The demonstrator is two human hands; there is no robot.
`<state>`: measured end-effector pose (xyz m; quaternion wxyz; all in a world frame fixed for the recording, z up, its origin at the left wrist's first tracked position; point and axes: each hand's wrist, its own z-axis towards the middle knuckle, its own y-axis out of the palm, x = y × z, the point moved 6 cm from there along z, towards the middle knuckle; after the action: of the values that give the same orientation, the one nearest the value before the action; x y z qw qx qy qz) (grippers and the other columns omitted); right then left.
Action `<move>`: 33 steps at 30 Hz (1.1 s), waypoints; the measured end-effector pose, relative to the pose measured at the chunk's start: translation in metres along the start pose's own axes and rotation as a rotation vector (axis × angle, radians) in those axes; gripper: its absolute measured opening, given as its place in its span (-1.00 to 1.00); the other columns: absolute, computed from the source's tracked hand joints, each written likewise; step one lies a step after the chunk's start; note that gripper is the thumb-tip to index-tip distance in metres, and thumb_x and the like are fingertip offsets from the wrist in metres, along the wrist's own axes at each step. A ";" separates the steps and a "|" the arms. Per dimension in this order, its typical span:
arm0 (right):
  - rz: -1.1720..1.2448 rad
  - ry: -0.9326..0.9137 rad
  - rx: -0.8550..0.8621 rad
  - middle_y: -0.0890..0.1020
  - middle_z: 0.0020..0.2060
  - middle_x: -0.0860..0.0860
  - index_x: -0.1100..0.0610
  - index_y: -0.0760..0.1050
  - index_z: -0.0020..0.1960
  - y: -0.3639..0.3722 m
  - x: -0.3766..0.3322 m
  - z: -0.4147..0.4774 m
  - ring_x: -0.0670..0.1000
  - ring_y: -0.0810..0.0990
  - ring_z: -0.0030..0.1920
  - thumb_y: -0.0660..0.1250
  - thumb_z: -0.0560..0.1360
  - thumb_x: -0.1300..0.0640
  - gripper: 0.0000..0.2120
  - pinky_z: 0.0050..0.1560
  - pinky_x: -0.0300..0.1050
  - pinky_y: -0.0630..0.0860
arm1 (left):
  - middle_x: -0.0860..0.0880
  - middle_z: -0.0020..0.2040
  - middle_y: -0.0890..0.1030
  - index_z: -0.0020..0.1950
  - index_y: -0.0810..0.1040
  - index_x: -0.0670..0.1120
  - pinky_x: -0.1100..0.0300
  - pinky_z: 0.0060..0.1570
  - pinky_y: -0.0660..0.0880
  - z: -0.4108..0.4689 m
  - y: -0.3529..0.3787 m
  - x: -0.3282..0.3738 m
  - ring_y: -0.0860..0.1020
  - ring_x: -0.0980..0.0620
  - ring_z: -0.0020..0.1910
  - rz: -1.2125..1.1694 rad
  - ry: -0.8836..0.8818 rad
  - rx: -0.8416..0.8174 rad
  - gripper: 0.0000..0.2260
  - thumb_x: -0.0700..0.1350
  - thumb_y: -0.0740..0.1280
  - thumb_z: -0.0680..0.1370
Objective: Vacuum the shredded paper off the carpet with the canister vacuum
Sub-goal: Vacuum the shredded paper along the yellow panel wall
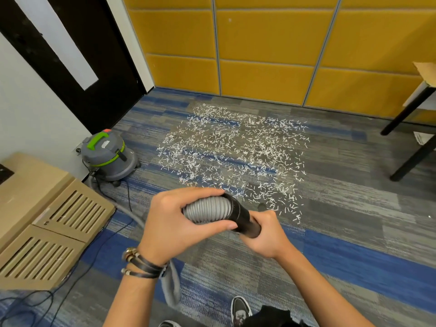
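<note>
My left hand is wrapped round the ribbed grey flexible hose, thumb on the near side and fingers over the top. My right hand is curled round the black plastic tube end that the hose joins. Hands are just beside each other, both held above the floor. The tube's far end is hidden in my right fist, so I can't tell what it looks like.

The white shredded paper bits lie scattered in a wide patch on the grey and blue striped carpet, in front of my hands and reaching nearly to the yellow padded wall panels.

The grey canister vacuum w/ green handle stands left of the paper, by the white wall, wheels mostly hidden. The hose is part covered by my left arm.

Tan slotted cardboard box is cut off at the left edge. Black table legs are cut off at the right. Only the toe of my black sneaker shows at the bottom.
</note>
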<state>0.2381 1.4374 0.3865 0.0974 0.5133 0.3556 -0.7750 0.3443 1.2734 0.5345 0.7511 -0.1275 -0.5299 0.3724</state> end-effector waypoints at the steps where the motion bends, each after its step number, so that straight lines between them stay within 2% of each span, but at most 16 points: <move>1: -0.010 0.012 -0.020 0.39 -0.52 -0.17 -0.15 0.32 -0.33 0.001 0.007 -0.002 -0.12 0.31 -0.51 0.46 0.35 0.25 -0.60 -0.38 -0.32 0.17 | 0.22 0.04 0.74 0.13 0.77 0.06 0.25 0.08 0.61 -0.002 0.008 -0.003 0.71 0.23 0.02 -0.014 -0.019 -0.026 -0.52 0.24 0.67 0.30; 6: -0.043 0.079 -0.077 0.41 -0.52 -0.16 -0.01 0.42 -0.34 0.000 0.036 -0.025 -0.11 0.34 -0.50 0.49 0.37 0.27 -0.69 -0.38 -0.31 0.21 | 0.24 0.02 0.74 0.14 0.75 0.10 0.33 0.07 0.59 -0.010 0.027 -0.013 0.71 0.25 0.00 -0.068 -0.052 -0.083 -0.50 0.28 0.64 0.29; 9: -0.054 0.075 -0.061 0.41 -0.52 -0.14 0.07 0.45 -0.33 -0.005 0.038 -0.023 -0.11 0.34 -0.50 0.48 0.36 0.22 -0.77 -0.39 -0.24 0.23 | 0.25 0.01 0.73 0.15 0.74 0.12 0.34 0.05 0.58 -0.009 0.029 -0.009 0.70 0.26 -0.02 -0.043 -0.033 -0.046 -0.52 0.27 0.63 0.31; 12: -0.038 0.057 -0.041 0.40 -0.52 -0.11 0.10 0.44 -0.33 -0.007 0.029 -0.012 -0.10 0.32 -0.50 0.42 0.34 0.14 -0.83 -0.40 -0.25 0.22 | 0.22 0.03 0.73 0.15 0.76 0.05 0.34 0.08 0.57 -0.006 0.023 -0.006 0.70 0.25 0.00 0.001 -0.009 0.019 -0.52 0.25 0.63 0.33; 14: -0.023 0.053 -0.047 0.39 -0.53 -0.13 0.09 0.43 -0.33 -0.006 0.025 -0.007 -0.10 0.31 -0.50 0.42 0.33 0.19 -0.83 -0.40 -0.26 0.20 | 0.21 0.03 0.73 0.15 0.76 0.04 0.32 0.08 0.58 -0.004 0.021 -0.005 0.70 0.23 0.00 0.015 -0.002 0.022 -0.52 0.25 0.64 0.33; 17: -0.002 0.069 -0.069 0.38 -0.52 -0.14 0.01 0.38 -0.34 -0.004 0.027 -0.008 -0.09 0.28 -0.50 0.42 0.35 0.29 -0.71 -0.40 -0.23 0.16 | 0.21 0.03 0.74 0.14 0.76 0.05 0.27 0.07 0.60 -0.001 0.027 -0.005 0.71 0.23 0.00 -0.012 -0.005 -0.017 -0.51 0.26 0.64 0.30; 20: 0.002 0.070 -0.036 0.40 -0.52 -0.18 -0.13 0.33 -0.33 -0.008 0.027 -0.016 -0.12 0.30 -0.50 0.43 0.33 0.27 -0.63 -0.40 -0.29 0.17 | 0.20 0.04 0.74 0.13 0.77 0.05 0.25 0.08 0.62 0.003 0.034 -0.005 0.71 0.24 0.02 -0.049 -0.002 -0.061 -0.50 0.25 0.66 0.28; 25: -0.041 0.105 -0.018 0.40 -0.53 -0.18 -0.08 0.36 -0.35 -0.029 0.035 -0.041 -0.12 0.32 -0.51 0.39 0.31 0.16 -0.76 -0.40 -0.29 0.19 | 0.22 0.01 0.75 0.11 0.78 0.07 0.31 0.05 0.61 0.006 0.053 0.000 0.71 0.24 -0.01 -0.113 -0.003 -0.136 -0.50 0.24 0.68 0.26; 27: -0.087 0.121 -0.017 0.40 -0.53 -0.17 -0.05 0.38 -0.35 -0.039 0.042 -0.045 -0.12 0.33 -0.51 0.38 0.29 0.14 -0.81 -0.41 -0.28 0.20 | 0.24 0.01 0.74 0.12 0.77 0.09 0.32 0.05 0.61 0.007 0.059 0.000 0.71 0.27 -0.02 -0.107 0.001 -0.115 -0.51 0.26 0.66 0.27; 31: -0.152 0.118 0.022 0.40 -0.53 -0.16 -0.11 0.37 -0.34 -0.053 0.048 -0.042 -0.10 0.33 -0.50 0.35 0.28 0.04 -0.85 -0.41 -0.27 0.20 | 0.25 0.02 0.74 0.15 0.76 0.10 0.32 0.05 0.60 0.010 0.066 0.003 0.69 0.29 -0.01 -0.044 0.035 -0.054 -0.53 0.28 0.64 0.32; 33: -0.149 0.115 0.030 0.38 -0.53 -0.12 -0.02 0.38 -0.34 -0.056 0.051 -0.037 -0.08 0.30 -0.50 0.35 0.28 0.05 -0.86 -0.42 -0.22 0.20 | 0.25 0.04 0.73 0.16 0.76 0.11 0.29 0.06 0.61 0.014 0.070 0.006 0.69 0.30 0.00 -0.031 0.052 -0.066 -0.52 0.29 0.64 0.32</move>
<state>0.2129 1.5131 0.3594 0.0111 0.5306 0.3860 -0.7545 0.3032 1.3229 0.5032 0.7656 -0.1538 -0.5243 0.3397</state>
